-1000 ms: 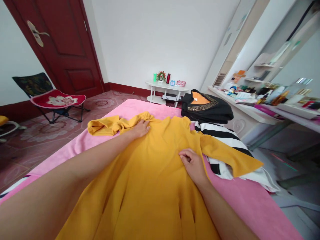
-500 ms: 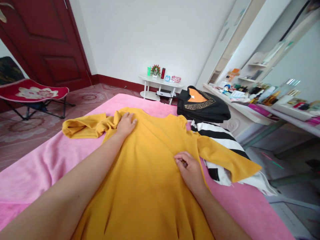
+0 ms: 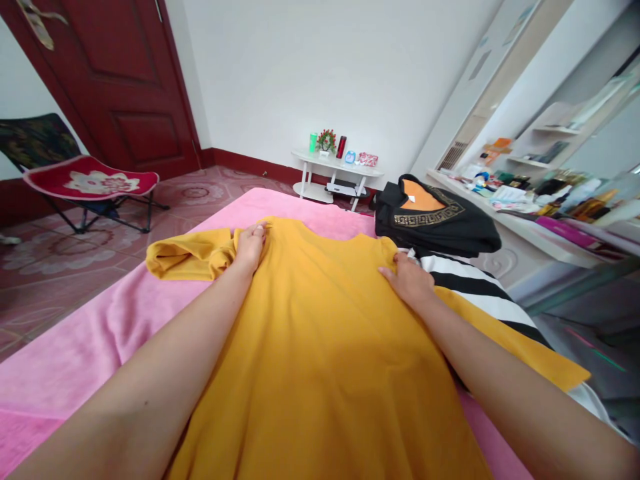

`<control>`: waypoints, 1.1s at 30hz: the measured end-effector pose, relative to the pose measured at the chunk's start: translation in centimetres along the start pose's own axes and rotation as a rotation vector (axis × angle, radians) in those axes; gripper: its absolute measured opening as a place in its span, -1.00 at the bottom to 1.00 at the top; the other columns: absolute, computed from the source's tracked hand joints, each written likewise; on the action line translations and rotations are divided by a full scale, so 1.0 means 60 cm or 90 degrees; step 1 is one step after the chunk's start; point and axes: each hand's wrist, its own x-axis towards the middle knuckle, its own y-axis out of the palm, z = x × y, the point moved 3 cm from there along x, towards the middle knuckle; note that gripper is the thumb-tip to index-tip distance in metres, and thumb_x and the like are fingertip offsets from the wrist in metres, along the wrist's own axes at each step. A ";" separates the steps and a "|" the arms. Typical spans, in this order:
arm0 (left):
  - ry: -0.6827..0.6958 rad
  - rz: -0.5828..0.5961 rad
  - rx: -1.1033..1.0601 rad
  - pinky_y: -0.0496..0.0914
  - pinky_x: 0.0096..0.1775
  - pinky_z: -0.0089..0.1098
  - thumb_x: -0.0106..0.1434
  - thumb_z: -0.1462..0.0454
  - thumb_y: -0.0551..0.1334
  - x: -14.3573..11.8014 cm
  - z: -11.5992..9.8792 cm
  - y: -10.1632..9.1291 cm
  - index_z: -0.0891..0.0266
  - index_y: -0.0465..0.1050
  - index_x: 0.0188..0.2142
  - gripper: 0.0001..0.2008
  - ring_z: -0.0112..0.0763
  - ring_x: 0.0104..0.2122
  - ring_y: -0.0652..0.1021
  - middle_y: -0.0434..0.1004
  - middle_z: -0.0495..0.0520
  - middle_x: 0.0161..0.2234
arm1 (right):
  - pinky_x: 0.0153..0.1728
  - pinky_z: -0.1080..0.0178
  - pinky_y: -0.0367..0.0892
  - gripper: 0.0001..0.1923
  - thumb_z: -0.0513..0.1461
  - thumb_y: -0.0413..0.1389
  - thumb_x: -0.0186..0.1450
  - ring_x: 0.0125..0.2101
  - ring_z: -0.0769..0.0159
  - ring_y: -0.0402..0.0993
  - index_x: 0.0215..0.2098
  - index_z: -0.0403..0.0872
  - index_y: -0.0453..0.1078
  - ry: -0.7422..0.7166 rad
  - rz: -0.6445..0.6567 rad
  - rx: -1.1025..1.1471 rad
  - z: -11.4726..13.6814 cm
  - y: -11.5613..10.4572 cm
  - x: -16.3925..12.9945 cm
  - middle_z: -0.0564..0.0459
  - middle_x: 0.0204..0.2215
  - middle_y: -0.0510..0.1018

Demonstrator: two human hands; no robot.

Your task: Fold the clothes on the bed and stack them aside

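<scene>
A yellow long-sleeved top [image 3: 330, 333] is spread over a pink bed cover [image 3: 280, 200], neckline pointing away from me. My left hand [image 3: 251, 245] is closed on its left shoulder, fingers pinching the cloth. At the opposite shoulder, my right hand [image 3: 411, 279] grips the fabric by the sleeve seam, its thumb lying on top and some fingers hidden underneath. The left sleeve is bunched on the pink cover. The right sleeve stretches out under my right forearm, across a black-and-white striped garment [image 3: 467, 283].
A folded black garment [image 3: 440, 230] with gold trim and an orange lining lies behind the striped one. Along the right runs a dressing table [image 3: 540, 227] crowded with bottles. A small white table [image 3: 337, 163] stands by the wall; a red folding chair [image 3: 95, 179] is at left.
My right hand has moved up and outward from the top's middle to its right shoulder and taken hold. My left hand has gone from lying flat to pinching the left shoulder.
</scene>
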 end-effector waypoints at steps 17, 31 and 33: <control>0.179 0.188 0.491 0.08 0.22 -0.21 0.14 0.09 0.24 -0.025 -0.019 0.028 0.19 0.42 0.05 -0.51 -0.08 0.19 0.24 0.23 0.15 0.20 | -0.30 0.19 0.30 -0.71 -0.27 -0.07 0.26 -0.16 0.10 0.43 -0.12 -0.05 0.40 -0.136 -0.131 -0.082 -0.004 0.016 0.038 -0.13 -0.12 0.48; 0.161 0.038 0.389 0.39 -0.14 -0.35 0.12 0.40 0.11 0.001 -0.012 0.010 0.26 0.57 -0.26 -0.73 -0.31 -0.30 0.53 0.56 0.07 -0.33 | -0.22 0.23 0.33 -0.72 -0.21 0.12 0.16 -0.23 0.16 0.51 -0.16 -0.10 0.44 -0.026 0.035 0.097 0.036 0.070 0.152 -0.11 -0.26 0.58; 0.133 -0.034 0.336 0.39 -0.14 -0.37 0.13 0.39 0.10 0.005 -0.011 -0.002 0.27 0.56 -0.28 -0.73 -0.34 -0.32 0.53 0.57 0.04 -0.34 | -0.26 0.28 0.34 -0.81 -0.28 0.03 0.21 -0.34 0.26 0.53 -0.28 -0.13 0.46 0.003 -0.004 0.173 0.042 0.072 0.166 -0.07 -0.42 0.59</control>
